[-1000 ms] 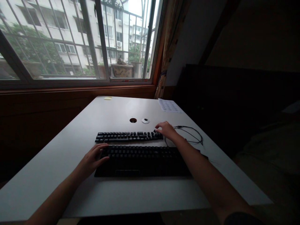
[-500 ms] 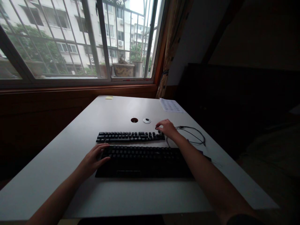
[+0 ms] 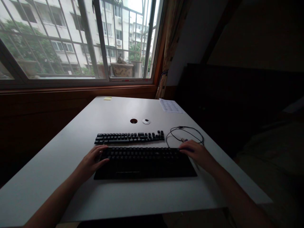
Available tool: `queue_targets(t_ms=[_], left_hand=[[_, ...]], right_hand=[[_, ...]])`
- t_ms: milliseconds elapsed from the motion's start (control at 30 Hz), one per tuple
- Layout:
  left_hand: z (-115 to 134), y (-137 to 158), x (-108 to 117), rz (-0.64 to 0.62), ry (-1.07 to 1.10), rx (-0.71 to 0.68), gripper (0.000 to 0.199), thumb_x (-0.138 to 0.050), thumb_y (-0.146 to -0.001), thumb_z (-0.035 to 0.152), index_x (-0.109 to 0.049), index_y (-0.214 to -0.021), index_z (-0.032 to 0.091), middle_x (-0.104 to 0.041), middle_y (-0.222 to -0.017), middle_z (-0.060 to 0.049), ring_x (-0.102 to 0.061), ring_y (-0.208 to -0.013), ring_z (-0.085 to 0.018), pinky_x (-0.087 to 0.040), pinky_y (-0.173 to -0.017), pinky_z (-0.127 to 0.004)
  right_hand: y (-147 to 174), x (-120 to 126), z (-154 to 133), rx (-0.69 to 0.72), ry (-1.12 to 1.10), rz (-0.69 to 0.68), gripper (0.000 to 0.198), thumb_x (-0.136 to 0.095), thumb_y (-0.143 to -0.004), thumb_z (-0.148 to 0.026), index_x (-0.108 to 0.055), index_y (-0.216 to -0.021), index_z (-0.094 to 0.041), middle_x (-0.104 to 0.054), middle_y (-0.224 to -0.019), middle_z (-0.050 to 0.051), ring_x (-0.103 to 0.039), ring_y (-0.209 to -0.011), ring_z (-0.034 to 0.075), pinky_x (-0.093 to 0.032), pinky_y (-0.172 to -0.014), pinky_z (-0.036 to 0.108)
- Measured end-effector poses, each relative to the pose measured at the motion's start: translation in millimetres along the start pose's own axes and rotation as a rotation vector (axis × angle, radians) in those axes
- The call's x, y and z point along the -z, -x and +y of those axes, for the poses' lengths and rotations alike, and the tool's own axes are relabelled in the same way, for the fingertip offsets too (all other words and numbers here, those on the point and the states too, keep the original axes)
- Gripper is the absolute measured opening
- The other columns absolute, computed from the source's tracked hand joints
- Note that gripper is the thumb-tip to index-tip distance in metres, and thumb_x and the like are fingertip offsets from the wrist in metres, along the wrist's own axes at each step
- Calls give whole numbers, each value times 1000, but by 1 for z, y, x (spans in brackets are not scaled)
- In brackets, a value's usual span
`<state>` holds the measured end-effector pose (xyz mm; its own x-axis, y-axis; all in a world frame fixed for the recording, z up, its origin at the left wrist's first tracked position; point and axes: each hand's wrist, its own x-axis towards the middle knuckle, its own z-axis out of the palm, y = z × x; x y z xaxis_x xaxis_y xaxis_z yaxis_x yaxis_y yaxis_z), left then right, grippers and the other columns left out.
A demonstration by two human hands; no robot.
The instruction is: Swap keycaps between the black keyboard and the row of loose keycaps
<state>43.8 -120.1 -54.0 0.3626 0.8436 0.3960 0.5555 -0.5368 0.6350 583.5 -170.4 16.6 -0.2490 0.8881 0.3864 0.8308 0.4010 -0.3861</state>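
Note:
A black keyboard (image 3: 144, 166) lies lengthwise before me on the white table. My left hand (image 3: 95, 158) holds its left end, fingers at the back corner and thumb over the top, with a gap between them. At the far right corner is my right hand (image 3: 196, 152), its fingers closed with the tips close to the keys. Something small and dark blue (image 3: 188, 148) shows under those fingers; most of it is hidden. Behind the keyboard, loose black keycaps (image 3: 128, 137) are laid out in rows, a few of them standing apart at the right end.
A black cable (image 3: 174, 129) loops behind my right hand. Farther back on the white table (image 3: 80, 126) are a round hole (image 3: 133, 121), its white cover (image 3: 146, 121), a printed sheet (image 3: 171, 106) and a yellow note (image 3: 107, 98). A barred window (image 3: 99, 41) stands beyond.
My right hand has come back from the right end of the keycap rows to the keyboard's far right corner, uncovering keycaps there. My left hand stays on the keyboard. The view has shifted slightly.

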Motion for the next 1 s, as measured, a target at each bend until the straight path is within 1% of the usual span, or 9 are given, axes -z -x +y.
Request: queue_targets(t_ms=[100,200,400,667,900,1000], left_hand=[[0,0,0,5,-1,7,48,-67,-92,52,-59,-133,30,-61,-136,-9,-62,-127,-30,-56,-105,-48],[0,0,-1,1,3,10,48,-67,-92,53,-59,-133,30,-60,-136,-8,-61,-127,-30,-55,-105,-49],[0,1,-1,0,4,4,48,-66,-92,53,-58,-135,30,-60,-137,-9,-60,-128,-30,-55,-105,-50],[1,0,0,16,-35,-21,47,-66,-92,53,-59,-133,30,-62,-134,-8,-63,-125,-29,-54,-105,-50],[0,1,0,21,-27,-25,47,-66,-92,52,-59,-133,31,-62,-135,-8,-62,-127,-29,-54,-106,-49],[-1,0,1,13,-36,-23,47,-67,-92,51,-59,-134,31,-62,-136,-8,-62,-127,-30,-54,-106,-51]], right_hand=[[24,-1,6,20,9,24,13,-64,-94,-35,-74,-94,-28,-76,-97,5,-70,-97,25,-57,-90,43],[34,-7,5,49,36,31,13,-62,-96,-34,-73,-93,-28,-76,-95,4,-70,-96,26,-58,-89,44],[37,-18,-1,102,66,62,12,-61,-96,-28,-73,-97,-27,-75,-97,6,-70,-97,26,-59,-88,44],[38,-20,-1,157,71,63,15,-60,-98,-25,-74,-100,-28,-75,-99,5,-70,-96,25,-61,-88,44],[41,-22,-6,157,73,90,17,-58,-99,-26,-75,-102,-28,-76,-101,6,-71,-96,25,-62,-86,43],[50,-25,-2,135,94,126,18,-59,-99,-28,-72,-112,-29,-75,-110,6,-71,-102,26,-60,-92,46]])
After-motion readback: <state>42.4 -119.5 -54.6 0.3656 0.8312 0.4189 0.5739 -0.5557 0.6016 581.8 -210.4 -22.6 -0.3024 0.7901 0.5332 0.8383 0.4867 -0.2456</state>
